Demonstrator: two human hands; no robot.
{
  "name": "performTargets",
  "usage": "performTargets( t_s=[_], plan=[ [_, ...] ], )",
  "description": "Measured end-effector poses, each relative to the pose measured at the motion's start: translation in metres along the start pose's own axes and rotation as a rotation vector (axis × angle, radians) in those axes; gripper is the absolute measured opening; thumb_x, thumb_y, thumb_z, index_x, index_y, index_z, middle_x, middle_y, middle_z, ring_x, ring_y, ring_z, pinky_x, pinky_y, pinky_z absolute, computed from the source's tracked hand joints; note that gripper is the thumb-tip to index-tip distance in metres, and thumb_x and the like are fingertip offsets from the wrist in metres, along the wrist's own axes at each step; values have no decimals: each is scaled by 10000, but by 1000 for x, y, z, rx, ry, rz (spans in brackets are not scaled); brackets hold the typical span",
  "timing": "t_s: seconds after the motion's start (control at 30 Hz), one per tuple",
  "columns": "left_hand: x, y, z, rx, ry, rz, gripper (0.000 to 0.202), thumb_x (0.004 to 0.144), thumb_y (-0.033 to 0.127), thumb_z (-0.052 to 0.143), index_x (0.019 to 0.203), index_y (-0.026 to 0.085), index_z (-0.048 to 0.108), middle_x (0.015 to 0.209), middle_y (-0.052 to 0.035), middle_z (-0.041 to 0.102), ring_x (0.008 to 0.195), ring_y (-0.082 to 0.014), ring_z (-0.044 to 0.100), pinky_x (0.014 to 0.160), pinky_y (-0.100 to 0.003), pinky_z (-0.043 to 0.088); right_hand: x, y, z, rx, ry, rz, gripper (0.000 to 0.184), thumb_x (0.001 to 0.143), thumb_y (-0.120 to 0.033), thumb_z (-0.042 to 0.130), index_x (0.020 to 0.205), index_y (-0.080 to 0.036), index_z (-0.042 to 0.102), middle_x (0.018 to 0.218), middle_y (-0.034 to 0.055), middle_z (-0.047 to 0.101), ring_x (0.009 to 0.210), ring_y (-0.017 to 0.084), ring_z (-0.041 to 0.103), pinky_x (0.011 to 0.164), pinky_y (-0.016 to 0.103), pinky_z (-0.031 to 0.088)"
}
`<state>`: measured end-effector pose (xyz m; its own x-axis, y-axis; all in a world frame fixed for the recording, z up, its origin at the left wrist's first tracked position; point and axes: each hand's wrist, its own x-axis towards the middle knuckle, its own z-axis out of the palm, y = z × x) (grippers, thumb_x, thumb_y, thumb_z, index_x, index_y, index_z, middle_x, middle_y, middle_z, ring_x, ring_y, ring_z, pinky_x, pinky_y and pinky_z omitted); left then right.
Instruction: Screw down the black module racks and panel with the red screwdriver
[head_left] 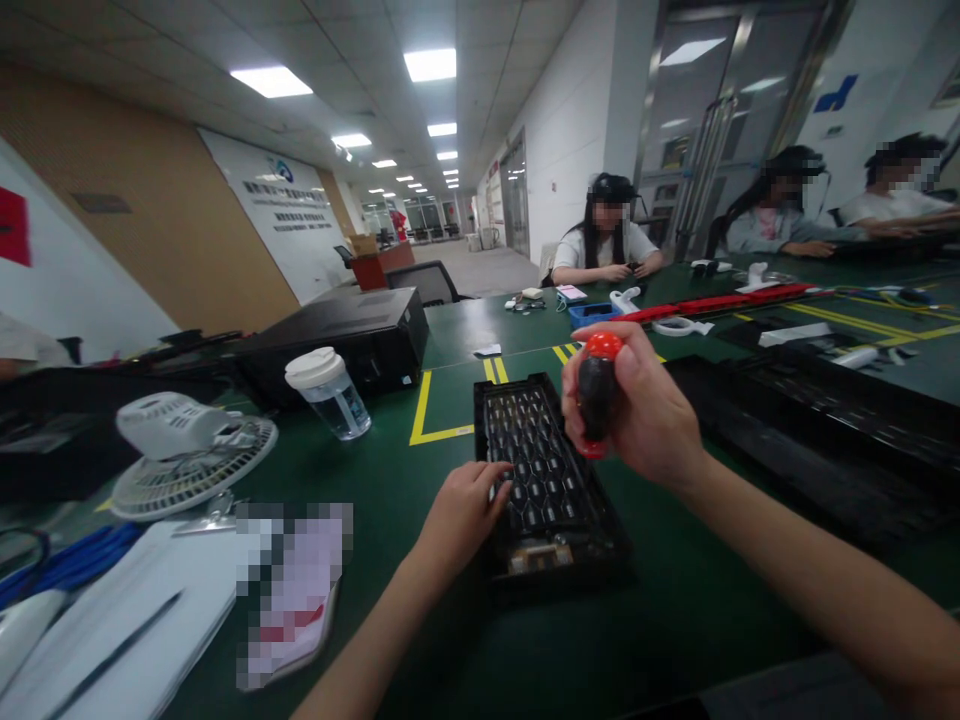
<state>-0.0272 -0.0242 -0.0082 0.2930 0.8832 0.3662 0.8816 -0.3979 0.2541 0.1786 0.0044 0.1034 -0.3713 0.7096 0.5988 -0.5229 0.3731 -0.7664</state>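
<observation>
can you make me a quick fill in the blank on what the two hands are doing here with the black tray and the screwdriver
1. The right hand grips a screwdriver whose handle is black and ____.
2. The left hand rests on the ____ edge of the black tray.
3. The tray lies on a table whose top is ____.
4. Left of the tray stands a clear cup with a ____ lid.

Missing words: red; left; green; white

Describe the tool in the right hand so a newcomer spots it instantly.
On the dark green table, find the black honeycomb-grid tray that the left hand touches. Above it, the right hand grips a stubby black-handled screwdriver with a red cap, the only red-and-black thing there.
</observation>
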Motion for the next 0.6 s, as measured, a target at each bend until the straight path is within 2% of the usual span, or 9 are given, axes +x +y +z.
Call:
performTargets(
  t_s=[0.13,0.23,0.27,0.33,0.37,0.43,0.5,0.6],
  plan=[
    [-10,44,-12,-4,-193,143,315,881,400,525,1125,204,565,1019,-59,646,908,-213,608,805,-365,511,-25,-43,-24,-213,198,41,247,907,-439,447,1057,-243,457,755,-14,517,466,93,507,329,181,380],
    [-20,68,-4,65,-251,239,481,784,463,640,1181,211,540,1034,-72,643,912,-251,597,772,-389,519,-51,-77,-44,-488,364,90,357,893,-533,422,1098,-244,471,790,-1,519,462,82,490,352,193,366],
    [-23,73,0,96,-261,265,476,783,441,649,1182,206,539,1031,-78,643,916,-257,594,766,-394,521,-61,-89,-52,-639,412,105,404,861,-552,472,1124,-246,476,788,0,522,461,79,491,367,197,366],
    [-28,79,10,173,-249,291,387,805,349,643,1144,182,558,1019,-92,642,921,-264,593,760,-402,528,-80,-110,-71,-1050,559,165,564,691,-600,656,1096,-233,517,751,-6,529,454,73,480,406,210,375],
    [-30,80,15,210,-240,301,342,826,304,619,1138,176,560,1005,-91,642,914,-265,594,737,-398,534,-90,-118,-82,-1264,625,184,639,608,-683,651,1033,-217,546,739,1,537,472,76,476,438,224,377],
    [-32,81,20,266,-216,310,284,867,216,548,1147,172,552,980,-86,639,890,-259,598,697,-387,543,-111,-128,-110,-1588,676,233,719,516,-804,565,907,-201,555,723,26,558,530,113,495,525,276,404],
    [-33,81,20,291,-208,302,259,876,181,521,1132,169,556,961,-81,636,874,-257,598,661,-379,548,-133,-129,-141,-1816,614,348,747,505,-872,444,820,-198,518,688,42,565,558,159,524,554,306,402],
    [-33,81,19,281,-223,252,184,849,224,580,1026,173,589,926,-71,630,860,-262,590,637,-384,550,-167,-117,-188,-1975,423,581,626,573,-777,570,845,-217,497,674,42,584,537,201,557,519,299,371]
  ],
)
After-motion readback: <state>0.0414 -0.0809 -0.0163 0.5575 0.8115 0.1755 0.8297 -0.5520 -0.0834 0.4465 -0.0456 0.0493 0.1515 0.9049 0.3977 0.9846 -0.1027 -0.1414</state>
